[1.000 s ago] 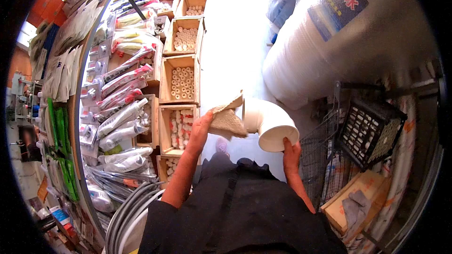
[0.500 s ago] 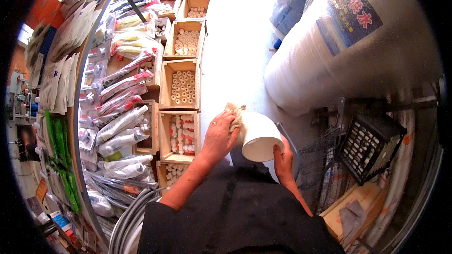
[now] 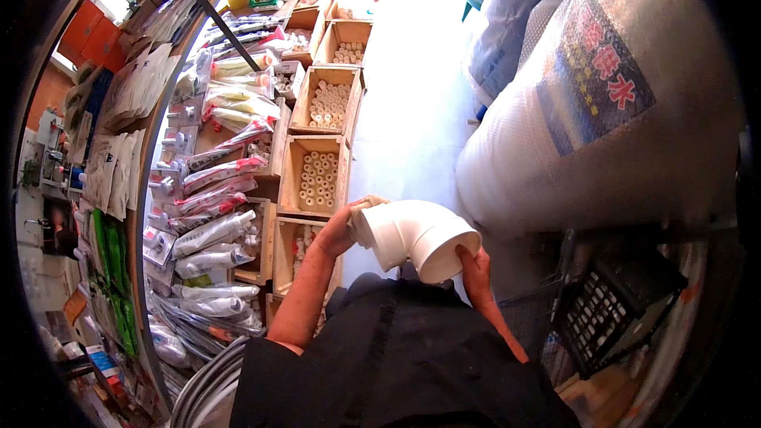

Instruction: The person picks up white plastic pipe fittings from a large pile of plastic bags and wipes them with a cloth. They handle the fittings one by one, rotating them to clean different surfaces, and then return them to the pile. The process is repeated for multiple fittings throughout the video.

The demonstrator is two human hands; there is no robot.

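Note:
A white plastic pipe elbow (image 3: 412, 231) is held in front of my black clothing, its wide round mouth toward the lower right. My right hand (image 3: 476, 271) grips that mouth, the thumb inside the rim and the other fingers behind it. At the elbow's other end, my left hand (image 3: 342, 230) is closed round a beige cloth (image 3: 370, 203) pressed against the fitting. Most of the left fingers are hidden behind the cloth and the elbow.
Wooden boxes (image 3: 320, 175) of small white fittings line the floor on the left, beside shelves of bagged parts (image 3: 230, 166). A large wrapped roll (image 3: 523, 166) stands on the right, above a black plastic crate (image 3: 614, 313). Coiled grey hose (image 3: 208, 376) lies at lower left.
The elbow has turned, so its bend now shows side-on. My left hand and cloth have shifted left and slightly down. The view has tilted, moving the surroundings lower.

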